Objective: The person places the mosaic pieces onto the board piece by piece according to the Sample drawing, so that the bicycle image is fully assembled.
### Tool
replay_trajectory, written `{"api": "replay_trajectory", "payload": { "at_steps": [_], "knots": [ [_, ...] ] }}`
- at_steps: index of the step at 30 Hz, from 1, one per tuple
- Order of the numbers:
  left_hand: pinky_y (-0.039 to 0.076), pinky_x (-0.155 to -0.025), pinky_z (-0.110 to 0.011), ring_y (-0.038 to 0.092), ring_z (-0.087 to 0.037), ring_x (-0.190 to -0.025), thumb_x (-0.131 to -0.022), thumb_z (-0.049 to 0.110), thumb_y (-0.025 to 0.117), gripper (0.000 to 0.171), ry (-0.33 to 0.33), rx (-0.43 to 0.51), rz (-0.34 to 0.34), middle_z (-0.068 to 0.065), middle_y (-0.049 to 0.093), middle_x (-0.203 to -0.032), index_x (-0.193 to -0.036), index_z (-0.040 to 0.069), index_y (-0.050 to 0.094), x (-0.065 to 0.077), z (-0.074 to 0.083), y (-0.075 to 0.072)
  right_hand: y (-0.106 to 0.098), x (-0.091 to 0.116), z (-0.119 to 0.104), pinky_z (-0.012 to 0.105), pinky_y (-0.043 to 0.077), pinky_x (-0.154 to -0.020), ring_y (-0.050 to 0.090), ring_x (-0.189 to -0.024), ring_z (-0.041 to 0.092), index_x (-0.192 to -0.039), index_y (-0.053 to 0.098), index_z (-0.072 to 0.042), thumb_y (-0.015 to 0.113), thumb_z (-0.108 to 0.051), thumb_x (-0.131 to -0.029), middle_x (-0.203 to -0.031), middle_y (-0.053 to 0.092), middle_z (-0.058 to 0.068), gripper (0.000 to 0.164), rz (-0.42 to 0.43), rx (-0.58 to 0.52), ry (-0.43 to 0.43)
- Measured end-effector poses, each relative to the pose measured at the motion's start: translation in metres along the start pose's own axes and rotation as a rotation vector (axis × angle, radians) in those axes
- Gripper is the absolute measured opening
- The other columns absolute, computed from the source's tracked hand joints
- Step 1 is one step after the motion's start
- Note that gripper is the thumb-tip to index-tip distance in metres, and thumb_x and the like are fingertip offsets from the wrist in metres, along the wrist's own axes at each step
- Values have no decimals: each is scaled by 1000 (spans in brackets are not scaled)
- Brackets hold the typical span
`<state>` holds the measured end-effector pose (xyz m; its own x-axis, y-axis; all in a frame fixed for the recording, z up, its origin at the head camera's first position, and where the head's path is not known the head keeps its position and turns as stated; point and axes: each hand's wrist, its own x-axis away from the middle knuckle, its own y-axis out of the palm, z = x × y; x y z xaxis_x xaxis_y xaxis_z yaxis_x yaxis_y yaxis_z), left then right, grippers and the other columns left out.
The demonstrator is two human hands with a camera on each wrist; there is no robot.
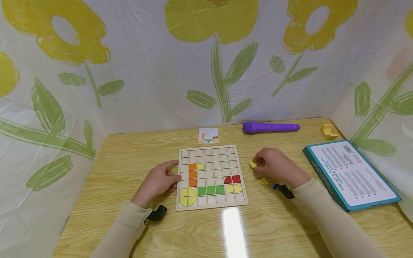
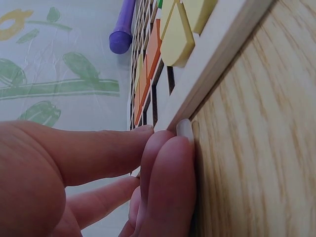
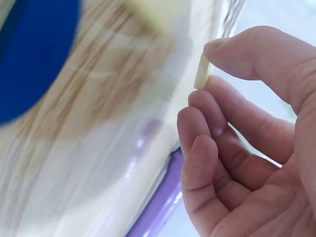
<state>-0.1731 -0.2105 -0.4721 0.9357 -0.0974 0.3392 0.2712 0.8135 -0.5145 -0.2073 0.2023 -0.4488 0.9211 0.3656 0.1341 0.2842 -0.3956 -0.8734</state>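
My right hand point(image 1: 276, 166) pinches a thin yellow quarter-circle tile point(image 3: 201, 71) between thumb and forefinger, just over the table to the right of the wooden grid board point(image 1: 208, 163). Another yellow tile point(image 1: 263, 181) lies beneath that hand, and a blue piece point(image 1: 276, 186) shows beside the wrist. My left hand point(image 1: 158, 181) grips the board's left edge, thumb on top and fingers curled against its side. Seated in the board are orange squares point(image 1: 192, 174), green squares point(image 1: 210, 190), red tiles point(image 1: 236, 179) and several yellow quarter-circles point(image 1: 188, 197), four-sided ring at lower left.
Behind the board lies a small pattern card point(image 1: 208, 139) with a coloured grid. A purple microphone-shaped stick point(image 1: 271, 127) lies along the back edge. To the right are a yellow curved block point(image 1: 329, 132) and a teal-and-white box point(image 1: 350, 175). Flower-printed curtains point(image 1: 145, 89) enclose the table.
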Motion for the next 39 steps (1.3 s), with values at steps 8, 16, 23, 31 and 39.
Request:
{"api": "replay_trajectory", "payload": {
  "at_steps": [8, 16, 23, 31, 39],
  "knots": [
    [63, -66, -31, 70, -18, -69, -102, 12, 73, 69, 4, 9, -3, -12, 69, -96, -165, 13, 45, 1, 1, 0, 11, 17, -29, 38, 63, -89, 67, -94, 15, -109, 80, -8, 88, -18, -91, -102, 75, 0, 21, 16, 50, -128],
    [63, -65, -31, 70, -18, -69, -102, 12, 72, 69, -2, 1, -4, -12, 69, -97, -165, 13, 45, 0, 1, -1, 30, 35, -59, 25, 58, -78, 60, -84, 7, -102, 81, -12, 89, -17, -89, -95, 69, -5, 17, 3, 70, -271],
    [63, -64, -31, 71, -17, -69, -102, 12, 73, 69, -9, 4, -3, -12, 69, -97, -165, 14, 45, -1, 1, 0, 48, 42, -70, 21, 51, -71, 51, -78, 3, -93, 78, -14, 88, -16, -87, -89, 65, -7, 12, 26, 70, -358],
    [62, -64, -30, 71, -17, -68, -102, 12, 73, 69, -3, 4, -8, -12, 70, -95, -165, 13, 45, -1, 1, 0, 57, 45, -71, 20, 50, -70, 49, -77, 2, -90, 76, -17, 91, -20, -85, -89, 62, -8, 16, 58, 108, -403],
    [63, -64, -31, 71, -17, -68, -102, 12, 73, 69, -10, 2, -4, -13, 70, -98, -165, 13, 45, 0, 2, 0, 60, 44, -70, 23, 55, -73, 52, -80, 2, -93, 78, -18, 90, -21, -86, -92, 65, -9, 14, 65, 129, -407]
  ]
}}
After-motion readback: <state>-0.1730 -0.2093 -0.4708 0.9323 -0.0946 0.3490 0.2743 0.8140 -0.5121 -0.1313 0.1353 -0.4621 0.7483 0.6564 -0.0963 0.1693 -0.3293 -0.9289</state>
